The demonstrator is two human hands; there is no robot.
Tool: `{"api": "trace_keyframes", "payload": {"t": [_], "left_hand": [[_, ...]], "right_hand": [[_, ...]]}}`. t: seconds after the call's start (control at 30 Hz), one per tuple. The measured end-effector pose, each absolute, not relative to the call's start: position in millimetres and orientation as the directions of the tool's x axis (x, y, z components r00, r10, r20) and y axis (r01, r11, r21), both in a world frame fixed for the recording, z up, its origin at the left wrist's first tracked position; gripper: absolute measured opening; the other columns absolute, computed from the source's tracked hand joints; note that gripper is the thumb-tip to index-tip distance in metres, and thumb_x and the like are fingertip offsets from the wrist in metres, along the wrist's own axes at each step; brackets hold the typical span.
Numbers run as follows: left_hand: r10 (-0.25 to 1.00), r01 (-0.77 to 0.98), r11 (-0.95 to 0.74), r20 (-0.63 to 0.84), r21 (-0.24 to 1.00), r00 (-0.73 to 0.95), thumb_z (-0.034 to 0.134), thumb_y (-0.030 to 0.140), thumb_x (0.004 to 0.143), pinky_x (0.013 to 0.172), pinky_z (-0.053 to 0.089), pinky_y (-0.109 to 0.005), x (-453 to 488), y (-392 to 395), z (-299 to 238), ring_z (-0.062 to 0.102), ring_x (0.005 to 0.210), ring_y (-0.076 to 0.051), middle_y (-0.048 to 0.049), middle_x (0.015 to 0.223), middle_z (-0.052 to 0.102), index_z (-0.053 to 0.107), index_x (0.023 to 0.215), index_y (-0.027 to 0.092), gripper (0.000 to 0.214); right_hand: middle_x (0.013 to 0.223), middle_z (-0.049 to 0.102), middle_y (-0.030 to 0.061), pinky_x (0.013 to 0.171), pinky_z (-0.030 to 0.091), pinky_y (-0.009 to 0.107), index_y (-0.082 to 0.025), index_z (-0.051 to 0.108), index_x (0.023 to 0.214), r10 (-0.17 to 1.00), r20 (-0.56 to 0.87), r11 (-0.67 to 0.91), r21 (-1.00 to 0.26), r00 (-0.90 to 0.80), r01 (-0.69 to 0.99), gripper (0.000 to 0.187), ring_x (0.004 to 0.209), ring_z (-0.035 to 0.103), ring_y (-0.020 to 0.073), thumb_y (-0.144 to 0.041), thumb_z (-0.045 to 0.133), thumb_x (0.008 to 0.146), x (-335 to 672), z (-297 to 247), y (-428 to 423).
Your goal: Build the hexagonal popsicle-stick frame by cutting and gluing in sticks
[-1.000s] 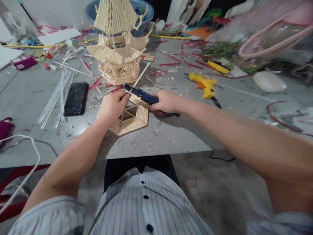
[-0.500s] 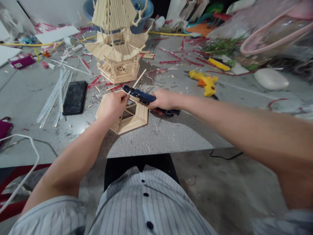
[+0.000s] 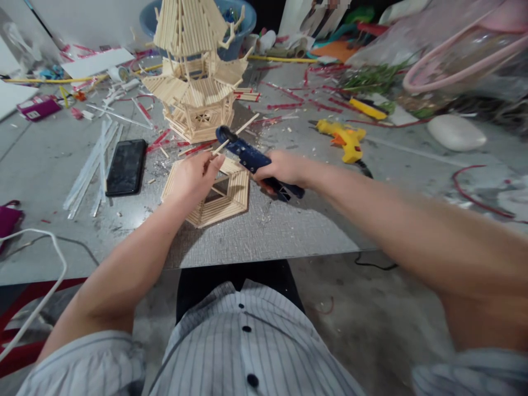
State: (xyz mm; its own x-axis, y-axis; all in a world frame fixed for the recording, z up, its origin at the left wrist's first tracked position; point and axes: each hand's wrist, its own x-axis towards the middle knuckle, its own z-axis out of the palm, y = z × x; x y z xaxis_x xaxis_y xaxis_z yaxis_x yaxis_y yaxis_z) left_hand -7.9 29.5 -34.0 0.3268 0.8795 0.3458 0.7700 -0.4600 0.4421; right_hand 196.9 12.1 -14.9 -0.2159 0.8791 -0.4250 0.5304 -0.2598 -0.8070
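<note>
Aslant, stick [image 3: 246, 124] in left hand [image 3: 192, 179]

Grey table [image 3: 289, 231] strewn with scraps, grey speckled floor [image 3: 363, 308], dim light

craft workshop, cluttered grey table [image 3: 289, 231], stick pagoda model [image 3: 193, 71], yellow glue gun [image 3: 344, 140], loose sticks [image 3: 97, 165]

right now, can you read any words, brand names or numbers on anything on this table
No text here can be read.
magenta box: white label, too small and blurred to read.
blue tool in the right hand: no legible marking.
yellow glue gun: no legible marking.
phone: screen dark.
wooden stick in the left hand: bare.
</note>
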Motion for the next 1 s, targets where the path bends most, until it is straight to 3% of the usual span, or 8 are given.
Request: {"api": "trace_keyframes", "payload": {"t": [0.07,0.17,0.33,0.43,0.6,0.73,0.83,1.0], "left_hand": [[0.837,0.764,-0.542,0.312,0.351,0.450,0.042,0.045,0.090,0.080,0.042,-0.034,-5.4,20.6,-31.9,0.058,0.086,-0.021,-0.0104,0.093,0.069,0.066,0.104,0.015,0.041],[0.672,0.643,-0.741,0.203,0.195,0.712,0.051,0.057,0.083,0.099,0.036,-0.046,-1.0,7.4,-32.9,0.049,0.117,-0.030,-0.0145,0.124,0.060,0.057,0.125,0.018,0.058],[0.603,0.601,-0.786,-0.038,0.143,0.797,0.052,0.051,0.084,0.100,0.031,-0.063,1.3,-2.4,-32.4,0.037,0.133,-0.035,-0.0128,0.144,0.044,0.052,0.130,0.026,0.053],[0.654,0.660,-0.742,-0.086,0.117,0.751,0.055,0.040,0.084,0.100,0.033,-0.061,-4.9,-0.5,-25.4,0.038,0.132,-0.034,-0.0116,0.144,0.044,0.052,0.129,0.027,0.047],[0.770,0.776,-0.623,-0.097,0.102,0.631,0.052,0.052,0.084,0.097,0.038,-0.057,-16.0,11.2,-16.0,0.051,0.119,-0.034,-0.0079,0.134,0.054,0.062,0.117,0.028,0.042],[0.881,0.879,-0.470,0.107,0.086,0.461,0.049,0.046,0.088,0.090,0.041,-0.047,-11.9,28.4,-21.5,0.059,0.101,-0.030,-0.0132,0.098,0.069,0.071,0.091,0.017,0.037],[0.876,0.889,-0.441,0.273,0.121,0.397,0.052,0.043,0.086,0.090,0.040,-0.042,-1.0,40.6,-27.6,0.056,0.104,-0.030,-0.0149,0.102,0.068,0.069,0.098,0.016,0.034],[0.857,0.878,-0.474,0.263,0.069,0.443,0.052,0.043,0.085,0.088,0.039,-0.047,22.7,51.6,-31.5,0.055,0.106,-0.036,-0.0192,0.100,0.068,0.069,0.092,0.012,0.036]], "right_hand": [[0.043,0.046,-0.0017,0.042,0.038,0.025,-0.019,0.043,0.060,0.884,-0.433,-0.321,-0.835,-0.176,0.446,0.015,0.039,0.045,0.0114,-0.013,0.052,0.071,200.9,-14.8,9.9],[0.048,0.048,-0.0017,0.042,0.040,0.024,-0.019,0.046,0.063,0.880,-0.454,-0.377,-0.846,-0.139,0.377,0.012,0.042,0.047,0.0105,-0.013,0.054,0.069,206.8,-17.2,9.8],[0.054,0.050,-0.0009,0.045,0.043,0.024,-0.017,0.048,0.064,0.831,-0.545,-0.501,-0.821,-0.115,0.273,0.011,0.043,0.047,0.0094,-0.015,0.053,0.074,216.0,-23.0,14.9],[0.056,0.051,-0.0009,0.049,0.045,0.026,-0.016,0.050,0.066,0.792,-0.599,-0.566,-0.792,-0.116,0.229,0.011,0.044,0.049,0.0105,-0.015,0.051,0.077,219.9,-23.1,18.9],[0.056,0.053,0.0002,0.056,0.049,0.030,-0.016,0.052,0.066,0.763,-0.637,-0.594,-0.758,-0.109,0.270,0.013,0.046,0.051,0.0121,-0.017,0.049,0.079,220.0,-21.0,22.4],[0.054,0.054,0.0022,0.054,0.050,0.030,-0.017,0.051,0.062,0.770,-0.628,-0.540,-0.738,-0.118,0.404,0.014,0.047,0.052,0.0133,-0.017,0.054,0.075,218.3,-20.3,20.7],[0.053,0.054,0.0033,0.052,0.050,0.030,-0.018,0.049,0.059,0.750,-0.649,-0.519,-0.699,-0.131,0.492,0.016,0.048,0.054,0.0145,-0.017,0.054,0.074,216.4,-19.2,18.5],[0.053,0.053,0.0022,0.054,0.051,0.032,-0.018,0.046,0.059,0.732,-0.675,-0.521,-0.642,-0.092,0.562,0.018,0.049,0.055,0.0144,-0.019,0.056,0.074,210.6,-18.7,16.7]]}}
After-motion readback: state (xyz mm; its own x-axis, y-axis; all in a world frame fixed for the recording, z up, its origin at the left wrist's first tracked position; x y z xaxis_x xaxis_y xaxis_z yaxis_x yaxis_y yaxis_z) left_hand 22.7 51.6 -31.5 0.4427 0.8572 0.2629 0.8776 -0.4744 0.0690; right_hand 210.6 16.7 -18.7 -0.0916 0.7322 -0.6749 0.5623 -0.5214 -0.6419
